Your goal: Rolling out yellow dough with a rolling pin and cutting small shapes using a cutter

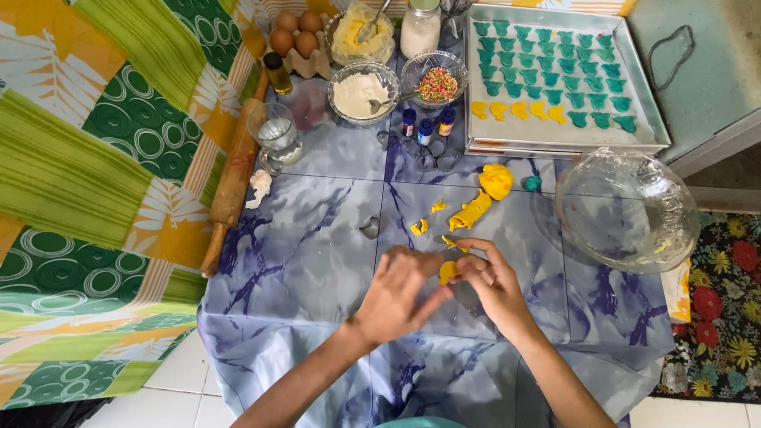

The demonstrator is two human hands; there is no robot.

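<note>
Both my hands meet over the blue marbled cloth near its front. My left hand and my right hand pinch a small piece of yellow dough between their fingertips. Beyond them lie a yellow dough strip, a yellow dough lump, small yellow scraps and a small teal dough ball. A small metal cutter lies left of the scraps.
A metal tray at back right holds rows of teal and yellow dough shapes. An upturned glass bowl sits right. At the back are eggs, a flour bowl, a sprinkles bowl, colouring bottles, a glass and a rolling pin.
</note>
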